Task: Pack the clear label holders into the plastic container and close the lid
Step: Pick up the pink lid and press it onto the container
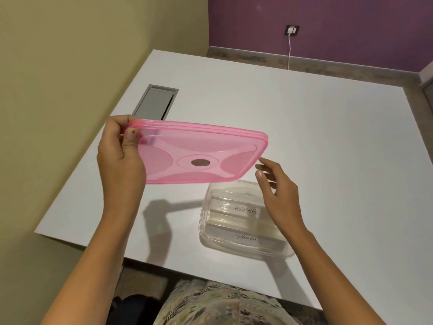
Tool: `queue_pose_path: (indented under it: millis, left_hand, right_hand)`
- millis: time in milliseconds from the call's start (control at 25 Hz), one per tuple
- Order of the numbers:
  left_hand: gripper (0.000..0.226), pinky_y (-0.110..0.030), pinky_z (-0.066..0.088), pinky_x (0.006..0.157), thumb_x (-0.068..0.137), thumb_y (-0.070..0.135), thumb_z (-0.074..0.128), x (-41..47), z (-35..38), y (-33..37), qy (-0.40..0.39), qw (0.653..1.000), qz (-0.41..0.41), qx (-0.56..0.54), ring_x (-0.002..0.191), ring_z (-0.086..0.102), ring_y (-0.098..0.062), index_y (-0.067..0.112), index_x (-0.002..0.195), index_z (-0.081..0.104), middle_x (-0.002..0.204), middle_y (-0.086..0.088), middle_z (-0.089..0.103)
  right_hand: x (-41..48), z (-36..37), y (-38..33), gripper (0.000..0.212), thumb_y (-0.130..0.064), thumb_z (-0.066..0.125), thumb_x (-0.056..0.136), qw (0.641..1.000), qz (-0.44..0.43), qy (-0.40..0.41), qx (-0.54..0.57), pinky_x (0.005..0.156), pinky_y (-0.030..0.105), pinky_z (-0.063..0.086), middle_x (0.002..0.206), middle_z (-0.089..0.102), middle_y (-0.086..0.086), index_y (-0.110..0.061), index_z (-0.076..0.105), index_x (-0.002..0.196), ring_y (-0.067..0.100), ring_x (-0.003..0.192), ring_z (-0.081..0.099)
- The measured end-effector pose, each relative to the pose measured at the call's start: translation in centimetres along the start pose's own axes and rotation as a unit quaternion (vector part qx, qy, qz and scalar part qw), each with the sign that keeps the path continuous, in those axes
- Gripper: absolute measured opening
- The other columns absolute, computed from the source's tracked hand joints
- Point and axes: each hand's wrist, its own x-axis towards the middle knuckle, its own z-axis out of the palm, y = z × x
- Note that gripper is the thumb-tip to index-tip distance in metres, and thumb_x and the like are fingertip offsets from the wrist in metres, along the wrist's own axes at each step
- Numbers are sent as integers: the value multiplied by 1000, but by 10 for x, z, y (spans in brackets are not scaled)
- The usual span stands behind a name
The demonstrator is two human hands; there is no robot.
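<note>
A clear plastic container [203,227] stands near the front edge of the white table [304,127]. Inside it lie clear label holders, one marked ALPHA [244,209] and one marked PANDA [246,238]. Above and left of the container a translucent pink lid [199,153] is held in the air, tilted, with its left end pinched by my left hand [119,153]. My right hand [278,191] hovers over the container's right side, fingers spread, its fingertips just beside the lid's right corner; whether they touch it is unclear.
A grey cable hatch [154,102] is set into the table at the back left. A beige wall runs along the left side. On the purple back wall a socket [292,30] holds a white cable.
</note>
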Motion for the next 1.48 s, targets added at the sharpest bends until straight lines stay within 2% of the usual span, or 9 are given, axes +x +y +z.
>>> queue_pose_path:
  millis: [80, 200, 360, 480, 600, 760, 1040, 1240, 1480]
  left_hand:
    - [23, -11, 39, 65, 97, 10, 35, -1, 13, 1, -28, 999, -30, -20, 66, 49, 2, 23, 90, 53, 77, 12, 52]
    - [33, -10, 40, 59, 99, 13, 39, -7, 35, -6, -65, 994, -92, -8, 55, 51, 7, 35, 81, 56, 74, 12, 54]
    - [21, -23, 48, 67, 96, 19, 49, -23, 63, -28, -133, 978, -155, 33, 67, 59, -6, 25, 91, 69, 76, 10, 64]
    - [19, -11, 41, 66, 93, 23, 54, -41, 85, -45, -169, 966, -154, 118, 79, 61, -11, 18, 98, 72, 88, 7, 70]
    - [22, -19, 37, 70, 93, 22, 55, -53, 101, -63, -185, 957, -169, 147, 85, 61, -15, 15, 102, 73, 96, 1, 72]
    - [23, -22, 36, 80, 94, 20, 54, -69, 113, -79, -196, 957, -129, 171, 94, 59, -22, 11, 105, 72, 104, -10, 66]
    - [26, -24, 36, 86, 96, 21, 53, -69, 119, -96, -197, 958, -98, 184, 108, 53, -28, 9, 108, 71, 109, -11, 64]
    - [23, -28, 40, 82, 95, 21, 54, -68, 122, -106, -197, 955, -89, 204, 101, 54, -26, 10, 105, 71, 104, -11, 59]
    - [20, -31, 42, 80, 98, 20, 46, -71, 130, -111, -212, 956, -110, 172, 100, 54, -26, 10, 102, 63, 111, -11, 53]
  right_hand:
    - [-6, -7, 2, 17, -33, 48, 97, 1000, 11, 3, 15, 76, 20, 53, 89, 70, -16, -26, 60, 107, 3, 85, 66]
    - [-22, -20, 12, 20, -36, 49, 96, 999, 38, 36, 13, 62, 16, 50, 68, 66, -15, -27, 64, 86, 4, 61, 62]
    - [-48, -41, 40, 25, -40, 52, 93, 990, 107, 87, -35, 54, 11, 43, 62, 64, -13, -31, 66, 76, 6, 53, 56]
    - [-65, -47, 63, 23, -36, 55, 92, 978, 157, 122, -64, 60, 15, 41, 76, 66, -9, -21, 72, 95, 12, 64, 61]
    - [-73, -45, 81, 27, -32, 56, 93, 969, 186, 142, -85, 66, 22, 41, 94, 66, 2, -15, 70, 109, 14, 70, 59]
    - [-78, -35, 93, 29, -30, 50, 96, 958, 204, 160, -121, 74, 28, 40, 93, 59, 3, -17, 64, 117, 18, 73, 56]
    - [-74, -21, 97, 29, -30, 43, 99, 954, 196, 159, -162, 73, 27, 37, 98, 51, 1, -16, 58, 120, 17, 79, 53]
    - [-71, -9, 95, 31, -30, 34, 100, 941, 213, 157, -209, 73, 33, 41, 119, 50, 7, -15, 49, 123, 27, 87, 58]
    - [-72, 10, 89, 36, -25, 33, 100, 935, 213, 176, -222, 76, 34, 43, 120, 47, 13, -7, 42, 130, 34, 102, 53]
